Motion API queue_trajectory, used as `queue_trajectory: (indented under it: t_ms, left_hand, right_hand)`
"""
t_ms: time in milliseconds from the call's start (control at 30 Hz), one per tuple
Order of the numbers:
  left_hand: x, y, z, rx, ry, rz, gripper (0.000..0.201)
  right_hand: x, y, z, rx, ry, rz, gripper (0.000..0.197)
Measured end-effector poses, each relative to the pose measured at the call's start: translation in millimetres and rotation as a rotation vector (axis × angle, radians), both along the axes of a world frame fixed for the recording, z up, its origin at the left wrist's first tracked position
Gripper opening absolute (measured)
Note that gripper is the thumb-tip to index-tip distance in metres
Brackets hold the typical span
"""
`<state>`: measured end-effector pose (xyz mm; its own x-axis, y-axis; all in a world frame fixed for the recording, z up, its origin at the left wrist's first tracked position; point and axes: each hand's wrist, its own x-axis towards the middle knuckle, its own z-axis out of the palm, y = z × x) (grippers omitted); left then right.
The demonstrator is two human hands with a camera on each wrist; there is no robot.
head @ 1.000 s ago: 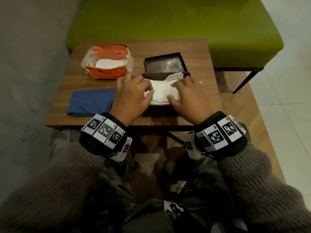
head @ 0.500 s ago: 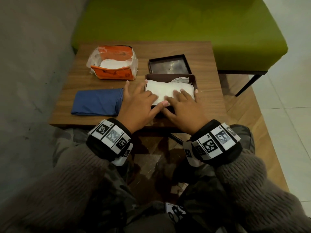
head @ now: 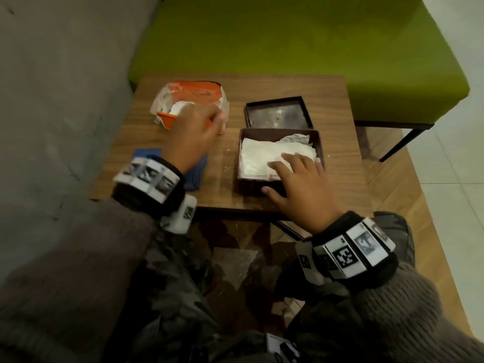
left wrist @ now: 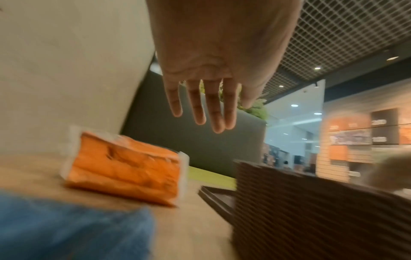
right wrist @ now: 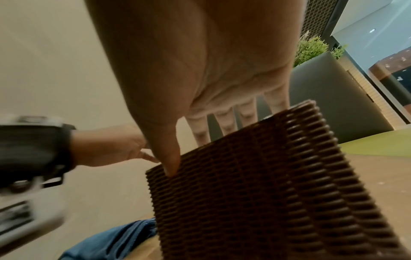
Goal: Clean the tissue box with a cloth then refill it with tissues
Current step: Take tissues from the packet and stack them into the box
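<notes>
The dark brown woven tissue box (head: pixel 321 148) stands open on the wooden table (head: pixel 337 100), with a stack of white tissues (head: pixel 262 153) inside. My right hand (head: pixel 296 174) lies flat on the tissues, fingers straight, thumb against the box's near wall (right wrist: pixel 255 184). My left hand (head: pixel 193 132) hovers over the near edge of the orange tissue pack (head: pixel 193 93), fingers straight and holding nothing (left wrist: pixel 204 109). The blue cloth (head: pixel 196 171) lies folded under my left wrist.
The box's dark lid (head: pixel 277 112) lies upside down just behind the box. A green bench (head: pixel 288 35) stands behind the table, a grey wall (head: pixel 52 100) to the left. White crumbs dot the table between cloth and box.
My left hand left the tissues in the box and moved left and away toward the orange pack. My right hand stayed on the tissues, sliding slightly right.
</notes>
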<state>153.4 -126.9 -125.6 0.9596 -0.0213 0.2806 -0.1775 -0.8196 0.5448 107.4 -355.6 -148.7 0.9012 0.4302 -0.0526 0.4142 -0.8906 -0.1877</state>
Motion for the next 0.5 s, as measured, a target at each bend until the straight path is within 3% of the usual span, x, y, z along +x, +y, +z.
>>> queue_trajectory:
  t_ms: [67,167,300,367,500]
  left_hand:
    - [30,42,-6,0.025,0.017,0.108,0.017]
    - [68,88,-15,0.204,0.223,0.142,0.018]
    - [94,101,-22,0.362,0.469,0.036,0.041]
    - [102,95,-26,0.418,0.586,-0.036,0.056]
    - [113,83,-39,0.704,0.729,-0.136,0.08]
  right_hand:
    - [-10,-2,-2,0.145,-0.09,-0.005,0.046]
    - [-18,-7,-12,0.288,-0.178,-0.132,0.047]
    - [-16,-16,-26,0.379,-0.14,-0.302,0.077]
    - [-12,-18,-34,0.443,-0.084,-0.316,0.09]
    - [-7,-19,-45,0.501,-0.092,-0.287,0.099]
